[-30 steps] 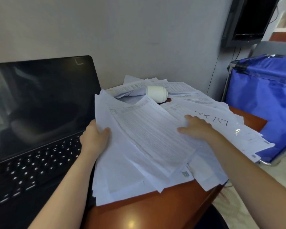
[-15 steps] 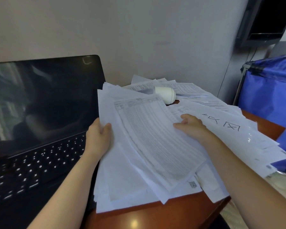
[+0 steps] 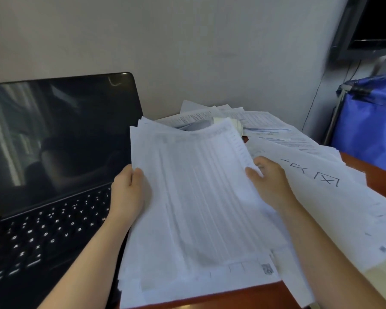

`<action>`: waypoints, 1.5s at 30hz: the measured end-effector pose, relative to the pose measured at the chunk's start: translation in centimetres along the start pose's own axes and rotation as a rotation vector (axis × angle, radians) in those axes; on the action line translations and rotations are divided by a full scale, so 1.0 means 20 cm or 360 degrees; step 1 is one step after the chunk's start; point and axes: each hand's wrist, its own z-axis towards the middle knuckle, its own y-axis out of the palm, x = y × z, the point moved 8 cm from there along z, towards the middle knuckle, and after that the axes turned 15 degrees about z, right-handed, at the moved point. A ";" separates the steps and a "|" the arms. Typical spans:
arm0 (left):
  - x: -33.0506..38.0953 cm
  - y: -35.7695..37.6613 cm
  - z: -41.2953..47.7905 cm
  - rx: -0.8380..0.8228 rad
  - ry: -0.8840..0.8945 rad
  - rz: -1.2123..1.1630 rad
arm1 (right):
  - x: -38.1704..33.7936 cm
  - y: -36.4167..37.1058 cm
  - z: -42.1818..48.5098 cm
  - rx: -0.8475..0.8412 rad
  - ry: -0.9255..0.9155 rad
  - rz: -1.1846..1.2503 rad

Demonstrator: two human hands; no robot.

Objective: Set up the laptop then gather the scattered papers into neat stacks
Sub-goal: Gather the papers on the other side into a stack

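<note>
Here the paper bundle is gripped by its long edges between left hand and right hand, its length running forward, with loose sheets lying just outside the right grip.

On the laptop keyboard, left on the tabletop, white key letters: Y, U, H, J, N, B, V, C, X among them. On a loose sheet toward the right edge, two large black hand-drawn characters, the second a box with a cross inside; reading uncertain. On the stack, a printed table too blurred to read, plus a square code mark at its near-right corner. Fine print on the papers by the far edge illegible.
</note>
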 end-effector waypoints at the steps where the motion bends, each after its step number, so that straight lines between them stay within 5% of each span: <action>1: -0.01 0.01 0.00 -0.0007 -0.0019 0.0037 | -0.01 -0.01 0.00 0.0040 -0.0006 0.0076; 5: 0.02 0.03 -0.02 -0.0046 -0.0065 0.0318 | -0.03 0.13 -0.06 -0.0371 -0.0040 0.0076; 8: 0.01 0.06 -0.03 -0.0203 -0.0099 0.0429 | -0.08 0.26 -0.14 -0.0608 -0.0250 -0.0427; 12: 0.00 0.07 -0.01 -0.0330 -0.0031 0.0658 | -0.09 0.25 -0.12 -0.0551 -0.0342 -0.1139; 18: 0.06 0.06 -0.02 -0.0256 0.0125 0.0410 | 0.14 -0.28 -0.02 -0.0429 0.0348 -0.1368; 22: 0.15 0.03 -0.06 -0.0199 0.0265 0.0111 | 0.24 -0.51 -0.02 -0.0412 0.0700 -0.1182; 28: 0.16 -0.03 -0.06 -0.0142 0.0206 -0.0097 | 0.25 -0.49 -0.01 -0.0385 0.0749 -0.0819; 34: 0.10 -0.01 -0.05 -0.0111 0.0169 0.0034 | 0.06 -0.64 -0.05 -0.0048 0.0459 -0.0551; 40: 0.04 0.02 -0.01 -0.0106 0.0071 0.0176 | -0.06 -0.84 -0.09 0.0402 0.0378 0.0293; 45: 0.04 0.05 -0.03 -0.0121 0.0055 0.0294 | -0.08 -0.70 -0.08 0.0239 0.0515 0.0611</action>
